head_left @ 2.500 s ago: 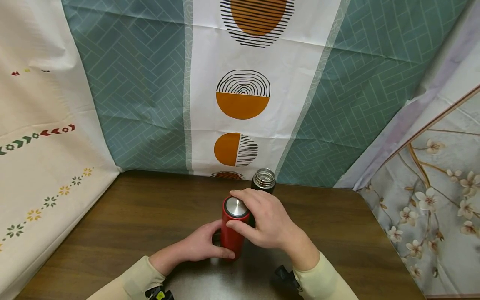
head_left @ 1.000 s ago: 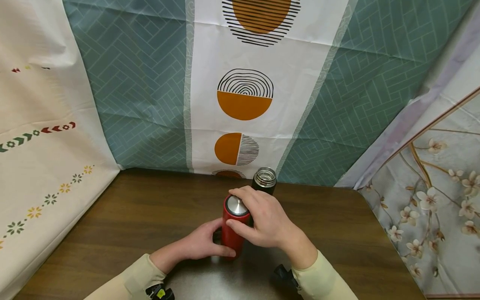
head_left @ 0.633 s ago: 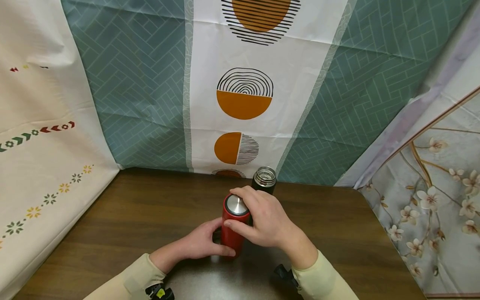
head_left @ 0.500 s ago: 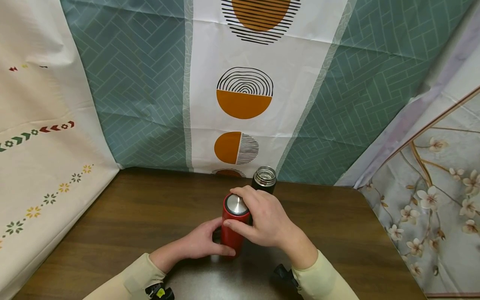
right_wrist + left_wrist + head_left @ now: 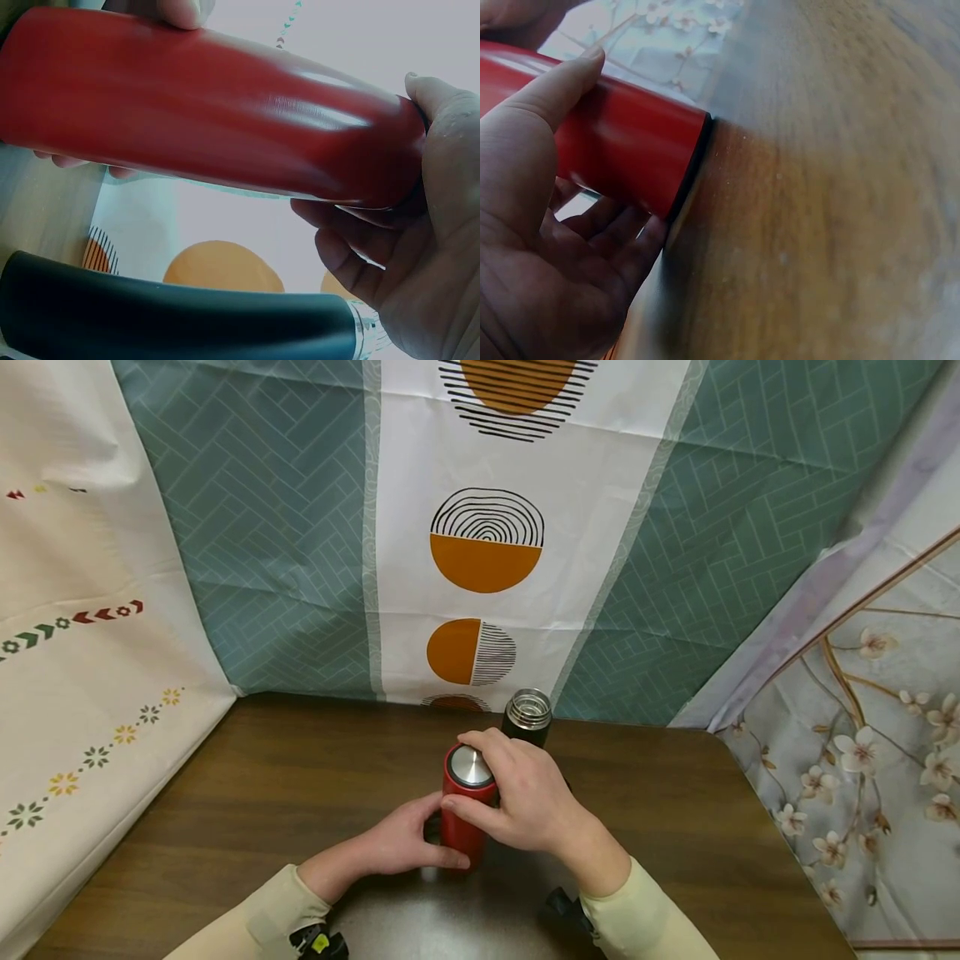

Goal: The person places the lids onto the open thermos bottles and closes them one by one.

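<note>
Red vacuum flask (image 5: 462,833), lower centre of frame, long axis upright on the table (image 5: 337,768). Left hand (image 5: 401,842) grips it low; right hand (image 5: 528,793) clasps its top end. Neither hand nearer.

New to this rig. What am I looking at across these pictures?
No robot here: a person works bare-handed. The head picture comes from a head-worn camera looking forward and down; the other two are shot from the left and right wrists, so upright things look tipped sideways there. On the brown wooden table stand a tall red cylindrical bottle with a silver disc top and, behind it, a black cylindrical flask with a bare metal threaded neck. The left hand holds the red bottle low down; the right hand grips its top.
</note>
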Tool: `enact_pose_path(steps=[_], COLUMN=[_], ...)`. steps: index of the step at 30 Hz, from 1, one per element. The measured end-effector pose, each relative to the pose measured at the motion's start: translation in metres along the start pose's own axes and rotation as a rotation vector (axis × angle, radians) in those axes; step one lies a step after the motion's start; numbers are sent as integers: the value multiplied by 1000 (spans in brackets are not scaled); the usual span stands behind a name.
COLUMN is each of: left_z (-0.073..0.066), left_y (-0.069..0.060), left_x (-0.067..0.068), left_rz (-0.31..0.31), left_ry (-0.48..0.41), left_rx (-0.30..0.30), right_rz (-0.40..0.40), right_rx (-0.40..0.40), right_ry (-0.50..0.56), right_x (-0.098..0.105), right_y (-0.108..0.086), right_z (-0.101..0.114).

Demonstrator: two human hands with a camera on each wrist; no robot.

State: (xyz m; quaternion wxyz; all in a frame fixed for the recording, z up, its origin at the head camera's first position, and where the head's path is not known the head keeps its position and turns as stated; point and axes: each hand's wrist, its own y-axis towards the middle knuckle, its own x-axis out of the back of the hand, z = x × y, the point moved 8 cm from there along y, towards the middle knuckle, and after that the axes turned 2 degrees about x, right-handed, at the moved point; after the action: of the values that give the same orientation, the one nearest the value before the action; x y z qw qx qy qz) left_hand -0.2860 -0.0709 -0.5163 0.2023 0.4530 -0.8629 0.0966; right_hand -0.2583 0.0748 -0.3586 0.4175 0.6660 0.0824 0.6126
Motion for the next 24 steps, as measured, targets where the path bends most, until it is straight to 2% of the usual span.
enact_pose_path(steps=[24], left_z=[3], left_y=[2], left_x=[0], left_rz=[-14], left_ry=[7], left_rx=[-8], right_rz=[39], right_rx=[-26], right_ry=[56], right_x=[-6], right_y=[-1], right_z=[-3])
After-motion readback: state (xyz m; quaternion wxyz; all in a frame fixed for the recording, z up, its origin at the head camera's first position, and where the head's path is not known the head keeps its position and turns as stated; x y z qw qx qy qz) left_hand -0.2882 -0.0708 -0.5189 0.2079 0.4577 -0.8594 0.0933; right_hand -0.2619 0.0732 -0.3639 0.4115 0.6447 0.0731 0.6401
